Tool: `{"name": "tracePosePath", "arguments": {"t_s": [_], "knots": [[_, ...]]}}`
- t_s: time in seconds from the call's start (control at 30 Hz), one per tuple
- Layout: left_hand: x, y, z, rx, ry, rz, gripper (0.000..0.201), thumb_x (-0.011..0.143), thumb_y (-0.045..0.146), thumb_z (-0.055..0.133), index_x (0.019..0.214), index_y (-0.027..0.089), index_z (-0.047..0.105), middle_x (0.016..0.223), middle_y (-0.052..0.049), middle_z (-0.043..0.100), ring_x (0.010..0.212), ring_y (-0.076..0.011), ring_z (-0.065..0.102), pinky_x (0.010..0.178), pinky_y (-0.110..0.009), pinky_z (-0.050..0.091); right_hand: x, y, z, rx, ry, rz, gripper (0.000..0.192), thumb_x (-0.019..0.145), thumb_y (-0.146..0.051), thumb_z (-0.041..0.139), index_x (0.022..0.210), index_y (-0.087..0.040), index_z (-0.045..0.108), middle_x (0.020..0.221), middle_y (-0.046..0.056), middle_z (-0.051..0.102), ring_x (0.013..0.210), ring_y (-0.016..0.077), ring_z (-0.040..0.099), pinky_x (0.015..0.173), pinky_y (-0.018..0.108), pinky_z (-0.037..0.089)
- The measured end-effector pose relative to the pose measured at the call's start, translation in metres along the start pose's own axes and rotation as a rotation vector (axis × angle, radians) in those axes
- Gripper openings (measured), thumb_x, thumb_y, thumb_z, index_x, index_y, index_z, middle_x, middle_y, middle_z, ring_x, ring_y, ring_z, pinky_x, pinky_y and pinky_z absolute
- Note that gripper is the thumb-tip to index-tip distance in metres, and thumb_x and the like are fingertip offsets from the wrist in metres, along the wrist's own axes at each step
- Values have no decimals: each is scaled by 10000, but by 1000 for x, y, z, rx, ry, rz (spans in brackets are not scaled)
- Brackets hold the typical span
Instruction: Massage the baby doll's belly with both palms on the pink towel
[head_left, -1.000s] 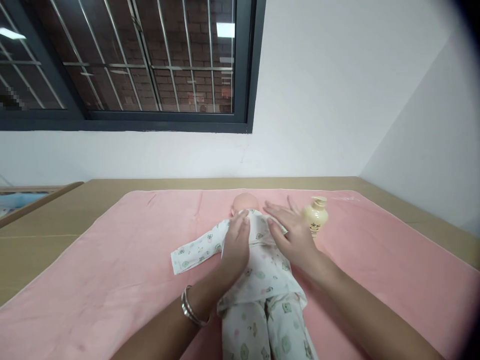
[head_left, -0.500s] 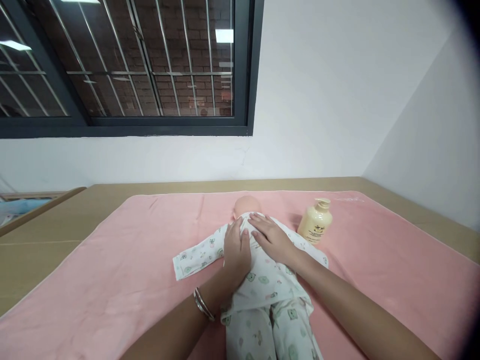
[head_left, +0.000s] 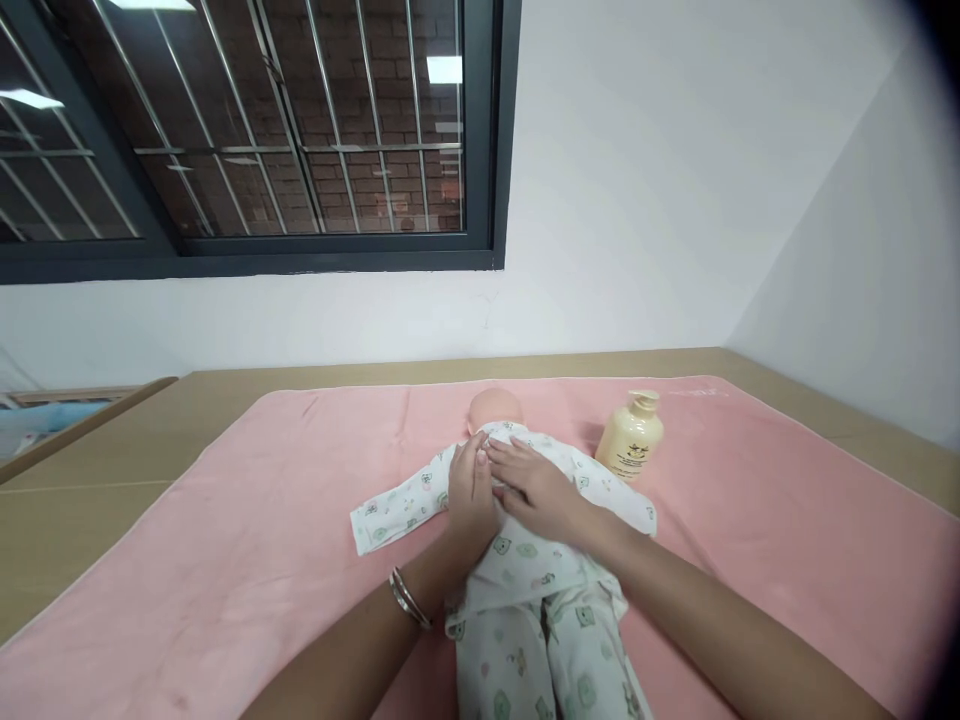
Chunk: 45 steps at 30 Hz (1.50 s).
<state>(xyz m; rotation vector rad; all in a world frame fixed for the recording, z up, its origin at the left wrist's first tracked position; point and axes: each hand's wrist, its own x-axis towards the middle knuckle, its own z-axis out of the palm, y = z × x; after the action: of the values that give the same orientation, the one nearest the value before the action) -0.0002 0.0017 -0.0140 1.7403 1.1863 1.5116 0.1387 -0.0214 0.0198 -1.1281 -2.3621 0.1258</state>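
Note:
A baby doll (head_left: 496, 408) lies on the pink sheet, its bald head at the far end. It wears a white top (head_left: 536, 570) and matching trousers (head_left: 506, 665) with a small green print. My left hand (head_left: 472, 495) rests on the left side of the doll's upper body, fingers stretched out, a silver bangle (head_left: 409, 598) on the wrist. Flat across the upper middle of the top lies my right hand (head_left: 541, 488), its fingertips close to my left fingers. Neither hand grips anything I can see. The doll's sleeves spread out to both sides.
A pale yellow pump bottle (head_left: 631, 436) stands right of the doll, near its right-hand sleeve. The pink sheet (head_left: 247, 560) covers a wooden surface (head_left: 97, 520). Behind are a white wall (head_left: 615, 200) and a dark-framed barred window (head_left: 484, 150).
My right hand has slid a little left and nearer to me on the doll's top, closer to my left hand. My left hand has hardly moved.

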Motion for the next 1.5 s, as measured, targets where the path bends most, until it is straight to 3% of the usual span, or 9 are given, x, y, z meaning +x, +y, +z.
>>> {"name": "tracePosePath", "arguments": {"t_s": [0.07,0.17,0.33,0.43,0.5,0.57,0.63,0.8,1.5], "knots": [[0,-1,0,36,-11,18,432,990,373,263,1279,175,516,1335,-109,556,1262,-213,482,1107,-432,336,4,19,-5,42,7,77,443,952,-340,402,1377,-242,477,1494,54,375,1407,211,285,1162,479,196],[-1,-1,1,97,-17,38,430,991,362,251,1281,183,514,1342,-103,554,1297,-215,446,1139,-452,279,7,35,-7,-14,21,316,541,973,-439,328,1429,-156,401,1502,127,344,1406,256,283,1140,499,228],[2,-1,1,173,-30,41,431,982,366,278,1305,184,499,1354,-104,549,1310,-226,436,1160,-477,230,1,14,6,-223,31,540,605,969,-407,276,1403,-2,395,1446,240,394,1368,343,338,1106,544,262],[4,-1,-1,186,-66,40,430,984,361,277,1316,194,492,1363,-93,549,1309,-213,441,1180,-473,173,-5,-5,14,-269,60,482,558,948,-346,333,1389,-16,422,1440,238,406,1364,347,345,1098,540,283],[4,0,-1,183,-77,41,430,985,355,269,1317,196,493,1369,-89,546,1310,-206,441,1183,-468,160,-6,-9,14,-230,74,345,516,929,-290,375,1393,-74,437,1462,193,395,1387,322,309,1116,528,264],[4,0,-1,181,-71,43,433,985,356,267,1316,195,496,1364,-90,549,1305,-206,446,1180,-464,167,-3,-3,10,-134,45,189,483,927,-248,377,1397,-163,449,1484,117,386,1409,272,272,1140,518,225],[2,1,-1,182,-69,46,438,985,352,255,1320,195,491,1362,-91,550,1306,-205,447,1181,-466,157,1,11,6,-33,20,132,453,948,-279,365,1390,-238,458,1494,59,379,1414,234,266,1150,519,201],[1,1,0,211,-96,54,431,976,339,276,1317,188,491,1380,-100,529,1333,-208,415,1184,-472,140,4,37,4,21,111,290,512,955,-437,386,1392,-179,456,1488,128,372,1393,245,315,1141,517,212],[-2,3,0,434,-114,147,345,937,248,371,1217,197,565,1315,-85,588,1288,-230,457,1149,-490,250,-1,35,12,-43,107,290,512,967,-430,334,1397,-176,445,1470,117,413,1385,248,330,1135,493,230]]}}
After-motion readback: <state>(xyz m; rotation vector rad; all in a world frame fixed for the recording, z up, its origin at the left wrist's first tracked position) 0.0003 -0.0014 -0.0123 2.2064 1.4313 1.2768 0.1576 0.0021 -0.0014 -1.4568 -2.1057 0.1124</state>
